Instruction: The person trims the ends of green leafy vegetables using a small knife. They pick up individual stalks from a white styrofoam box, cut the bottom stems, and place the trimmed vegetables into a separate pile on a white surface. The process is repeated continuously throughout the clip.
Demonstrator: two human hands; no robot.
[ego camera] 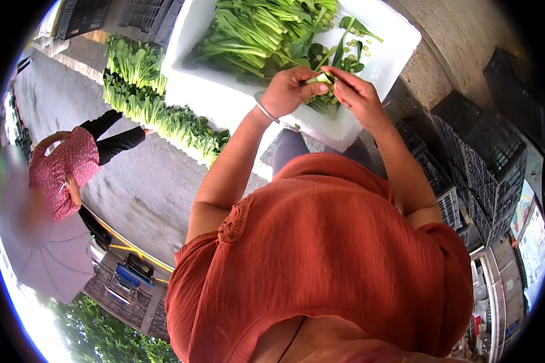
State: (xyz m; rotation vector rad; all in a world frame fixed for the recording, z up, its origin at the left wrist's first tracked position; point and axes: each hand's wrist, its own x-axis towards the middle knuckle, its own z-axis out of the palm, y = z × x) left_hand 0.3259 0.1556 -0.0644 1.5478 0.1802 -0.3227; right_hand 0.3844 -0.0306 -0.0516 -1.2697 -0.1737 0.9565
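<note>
My left hand (290, 90), with a bangle at the wrist, grips a pale green vegetable stalk (317, 79) just over the near edge of a white foam box (402, 38). My right hand (358, 94) meets the stalk's end, thumb and fingers pinching a small dark object (329, 76). Whether that is a blade is hard to tell. Leafy greens (254, 38) with long stalks fill the left and middle of the box. Loose leaves and round cut stem ends (356, 32) lie on its right side.
Rows of bundled greens (163, 119) stand on the ground to the left. Beyond them a person (66, 168) holds an umbrella (56, 263). Dark plastic crates (477, 159) are stacked at the right, and more crates (147, 16) stand at the far left.
</note>
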